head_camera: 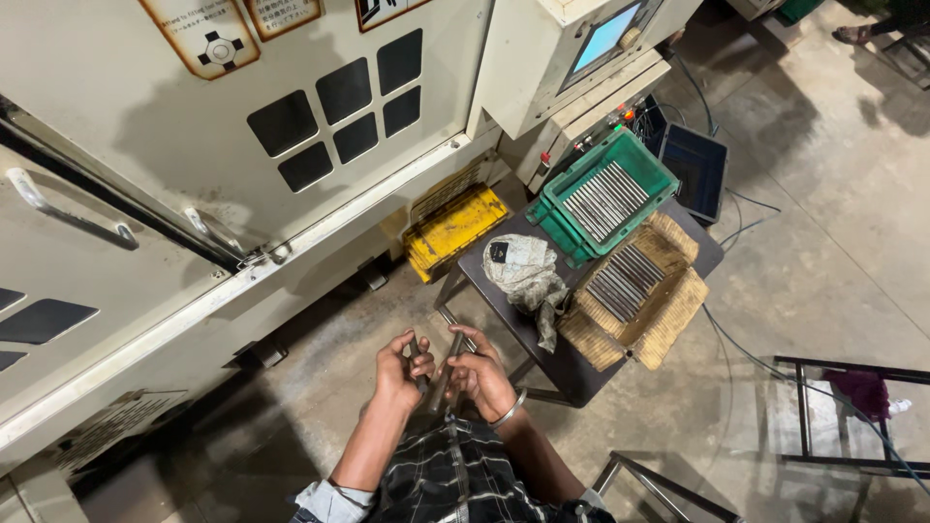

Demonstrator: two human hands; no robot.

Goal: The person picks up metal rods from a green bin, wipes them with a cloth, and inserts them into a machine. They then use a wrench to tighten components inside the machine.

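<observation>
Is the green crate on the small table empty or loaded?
Loaded: the green crate holds a row of grey metal rods lying side by side across its bottom.

The person wears a dark checked shirt [441, 475] with thin pale lines, its sleeves rolled up above the elbows into light cuffs [329, 502]. A silver bangle [508, 411] circles the right wrist.

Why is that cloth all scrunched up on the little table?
The crumpled cloth lies bunched on the dark table, one end drooping over its edge. Beside it, the cardboard box of metal rods has flaps splayed flat. Nothing looks spilled or broken.
</observation>
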